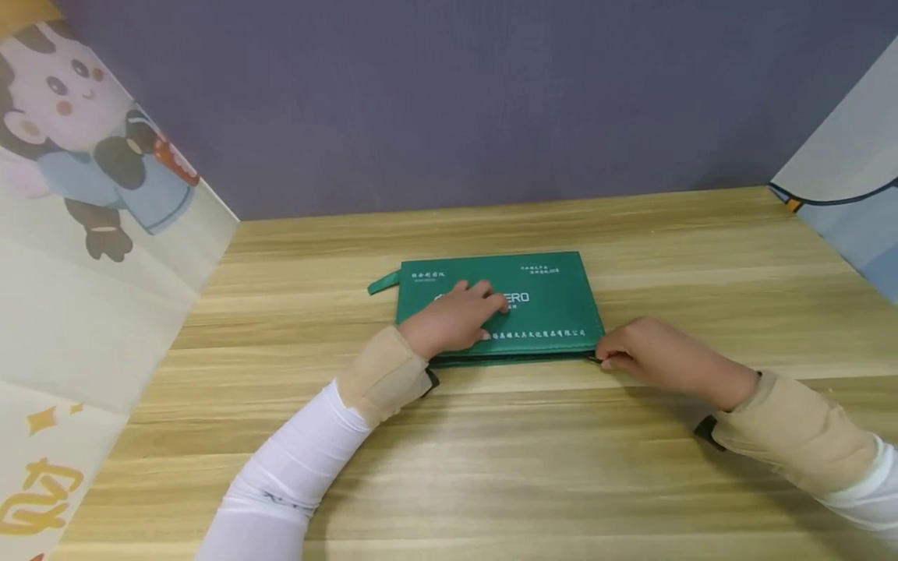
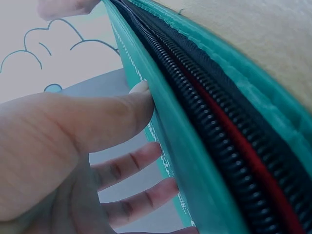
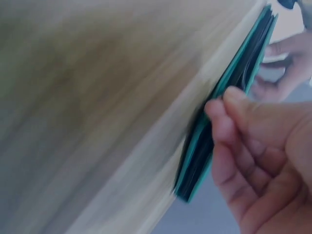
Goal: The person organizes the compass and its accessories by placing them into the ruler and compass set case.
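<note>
A flat green zip case (image 1: 554,312) with white lettering lies on the table, a short green strap (image 1: 384,282) sticking out at its left. My left hand (image 1: 459,315) rests on the cover with its fingers spread. At the front right corner, my right hand (image 1: 641,354) pinches the small dark zipper pull (image 1: 593,359), mostly hidden by thumb and forefinger. Along the case's front edge, the left wrist view shows the black zipper teeth (image 2: 195,105) in two parted rows, with a red strip (image 2: 243,141) between them.
The wood-grain table (image 1: 526,467) extends around the case on all sides. Behind it stands a dark grey-purple panel (image 1: 456,101). A wall with cartoon prints (image 1: 91,156) borders the left, and a black cable (image 1: 835,201) runs at the far right.
</note>
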`<state>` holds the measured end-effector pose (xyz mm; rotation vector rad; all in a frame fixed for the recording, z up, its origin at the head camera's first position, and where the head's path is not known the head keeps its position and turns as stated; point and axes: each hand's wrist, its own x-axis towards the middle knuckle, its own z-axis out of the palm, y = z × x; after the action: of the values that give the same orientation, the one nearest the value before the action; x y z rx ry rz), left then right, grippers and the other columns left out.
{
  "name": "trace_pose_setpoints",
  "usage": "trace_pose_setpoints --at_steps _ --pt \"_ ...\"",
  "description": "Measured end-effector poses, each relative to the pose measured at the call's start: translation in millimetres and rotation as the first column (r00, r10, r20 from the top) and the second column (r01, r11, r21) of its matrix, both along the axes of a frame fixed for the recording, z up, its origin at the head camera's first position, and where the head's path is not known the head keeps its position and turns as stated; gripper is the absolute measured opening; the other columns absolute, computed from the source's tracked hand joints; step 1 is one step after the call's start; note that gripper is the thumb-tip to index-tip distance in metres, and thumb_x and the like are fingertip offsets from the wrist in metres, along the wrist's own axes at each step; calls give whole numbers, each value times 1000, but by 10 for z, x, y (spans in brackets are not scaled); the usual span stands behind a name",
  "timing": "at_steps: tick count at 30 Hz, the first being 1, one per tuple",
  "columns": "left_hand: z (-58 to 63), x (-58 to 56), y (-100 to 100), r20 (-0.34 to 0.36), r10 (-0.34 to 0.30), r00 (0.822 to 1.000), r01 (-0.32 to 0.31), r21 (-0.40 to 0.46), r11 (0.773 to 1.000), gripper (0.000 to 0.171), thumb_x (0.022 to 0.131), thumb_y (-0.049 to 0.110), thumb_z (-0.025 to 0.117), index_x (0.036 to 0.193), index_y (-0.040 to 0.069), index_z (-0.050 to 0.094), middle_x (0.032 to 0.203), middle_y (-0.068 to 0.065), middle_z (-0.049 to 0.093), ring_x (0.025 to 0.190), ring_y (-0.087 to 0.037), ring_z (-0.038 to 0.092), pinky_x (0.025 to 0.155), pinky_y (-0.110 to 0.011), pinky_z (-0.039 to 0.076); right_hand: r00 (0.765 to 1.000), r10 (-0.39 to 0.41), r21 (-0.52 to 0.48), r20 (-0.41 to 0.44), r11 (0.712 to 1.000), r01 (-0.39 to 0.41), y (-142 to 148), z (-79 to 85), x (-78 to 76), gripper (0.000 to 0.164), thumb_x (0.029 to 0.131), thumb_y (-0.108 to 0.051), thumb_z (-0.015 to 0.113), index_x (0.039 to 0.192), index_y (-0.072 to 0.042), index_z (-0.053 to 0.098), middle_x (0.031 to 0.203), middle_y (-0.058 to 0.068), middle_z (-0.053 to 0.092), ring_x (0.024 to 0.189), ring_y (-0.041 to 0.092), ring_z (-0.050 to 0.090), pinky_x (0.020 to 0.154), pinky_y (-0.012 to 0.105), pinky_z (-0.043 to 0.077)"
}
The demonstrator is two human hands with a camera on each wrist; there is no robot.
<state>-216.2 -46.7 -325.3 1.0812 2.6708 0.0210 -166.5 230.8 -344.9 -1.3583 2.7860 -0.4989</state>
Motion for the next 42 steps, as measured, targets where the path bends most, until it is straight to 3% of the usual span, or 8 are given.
trace_pose_setpoints --at_steps 7,22,36,42 --pt "-6 -25 -2 -9 -14 1000 14 -10 1000 46 87 23 59 129 20 43 125 -5 41 102 -22 36 86 -30 37 999 -50 44 -11 998 51 -241 4 55 34 75 -1 69 61 -20 44 59 -14 40 54 3 31 50 22 35" --pt "13 -35 -10 -26 -32 999 32 -9 999 47 85 24 61 128 19 44 122 -5 43 102 -22 39 88 -31 36 998 -21 33 65 999 19 -908 2 3 38 78 1 65 57 -16 39 58 -9 24 54 8 30 49 23 26" --pt "31 -36 -30 -40 -50 998 51 27 998 44 85 22 62 126 18 46 120 -5 43 97 -22 38 86 -30 35 988 31 -120 154 993 -12 -1186 -59 -65 41 80 5 57 57 -16 31 59 -7 16 52 6 16 50 25 16" --pt "20 -30 -25 -28 -35 999 36 23 999 43 85 22 62 125 19 46 120 -5 42 97 -22 37 84 -30 35 974 53 -144 221 989 -21 -1196 -71 -52 33 81 5 55 60 -14 39 58 -8 23 52 6 23 49 23 22"
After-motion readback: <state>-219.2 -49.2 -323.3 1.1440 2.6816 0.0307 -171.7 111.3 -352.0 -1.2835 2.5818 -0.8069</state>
